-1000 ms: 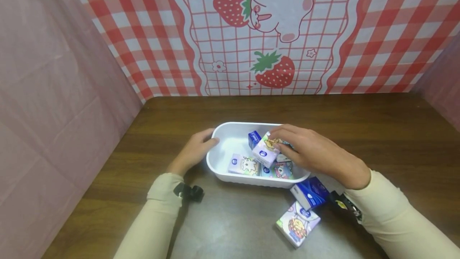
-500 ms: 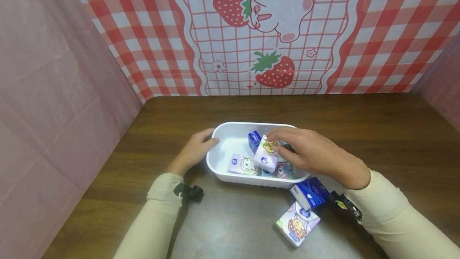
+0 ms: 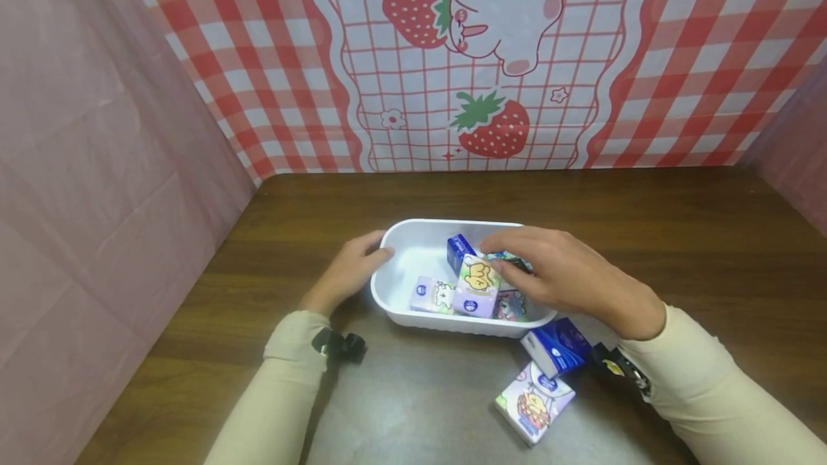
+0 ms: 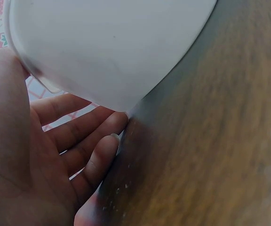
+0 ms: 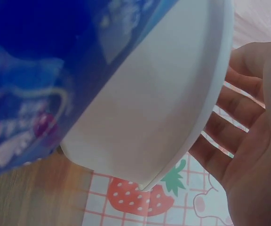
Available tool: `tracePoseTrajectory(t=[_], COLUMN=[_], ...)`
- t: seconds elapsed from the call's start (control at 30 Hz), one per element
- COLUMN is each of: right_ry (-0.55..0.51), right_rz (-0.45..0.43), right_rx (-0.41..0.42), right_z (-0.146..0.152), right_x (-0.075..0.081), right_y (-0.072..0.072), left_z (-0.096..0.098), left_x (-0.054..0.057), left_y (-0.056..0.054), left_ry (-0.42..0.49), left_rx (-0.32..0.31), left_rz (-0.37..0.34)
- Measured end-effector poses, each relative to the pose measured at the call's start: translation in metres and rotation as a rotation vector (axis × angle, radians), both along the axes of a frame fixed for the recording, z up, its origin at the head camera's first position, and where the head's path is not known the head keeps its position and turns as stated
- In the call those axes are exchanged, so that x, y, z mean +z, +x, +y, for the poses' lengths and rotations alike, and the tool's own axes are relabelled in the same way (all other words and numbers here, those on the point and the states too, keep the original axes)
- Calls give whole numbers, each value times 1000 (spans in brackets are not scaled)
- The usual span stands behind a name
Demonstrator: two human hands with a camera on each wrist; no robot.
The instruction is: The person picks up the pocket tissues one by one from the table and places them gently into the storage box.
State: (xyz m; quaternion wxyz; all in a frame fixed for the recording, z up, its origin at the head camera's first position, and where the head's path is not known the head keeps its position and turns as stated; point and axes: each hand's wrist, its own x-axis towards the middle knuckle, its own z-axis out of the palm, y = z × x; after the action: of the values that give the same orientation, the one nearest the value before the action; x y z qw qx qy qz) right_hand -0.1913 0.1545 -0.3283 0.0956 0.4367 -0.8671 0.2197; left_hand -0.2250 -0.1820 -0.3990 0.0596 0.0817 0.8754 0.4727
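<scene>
The left hand (image 3: 349,271) holds the left end of the white tub (image 3: 413,257), thumb on the rim and fingers along the outer wall; the right hand (image 3: 562,268) reaches over the tub's right end, thumb and fingers parted above the yellow-puppy packet (image 3: 477,289), though whether the thumb touches it I cannot tell; that packet lies inside the tub, on top of others, between a dark blue packet (image 3: 459,252) behind it and a lilac packet (image 3: 426,296) to its left; a pink-character packet (image 3: 512,306) shows at its right; outside, on the wooden table (image 3: 413,393), a blue packet (image 3: 561,344) sits just beside the tub's near right corner, overlapping a purple packet (image 3: 536,404); a red-checked cloth (image 3: 258,56) hangs behind
</scene>
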Motion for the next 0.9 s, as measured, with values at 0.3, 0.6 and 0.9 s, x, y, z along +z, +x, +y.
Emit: tracePoseTrajectory(t=[0.3, 0.6, 0.9], right_ry=[71, 84, 95], right_rz=[-25, 3, 21], right_rx=[-87, -128, -142], right_z=[0, 17, 21], right_x=[2, -2, 4], right_y=[2, 7, 9], left_z=[-1, 0, -1], left_x=[0, 1, -2], left_y=[0, -2, -1], left_ry=[2, 8, 16], left_rx=[-13, -43, -32], left_rz=[28, 79, 61])
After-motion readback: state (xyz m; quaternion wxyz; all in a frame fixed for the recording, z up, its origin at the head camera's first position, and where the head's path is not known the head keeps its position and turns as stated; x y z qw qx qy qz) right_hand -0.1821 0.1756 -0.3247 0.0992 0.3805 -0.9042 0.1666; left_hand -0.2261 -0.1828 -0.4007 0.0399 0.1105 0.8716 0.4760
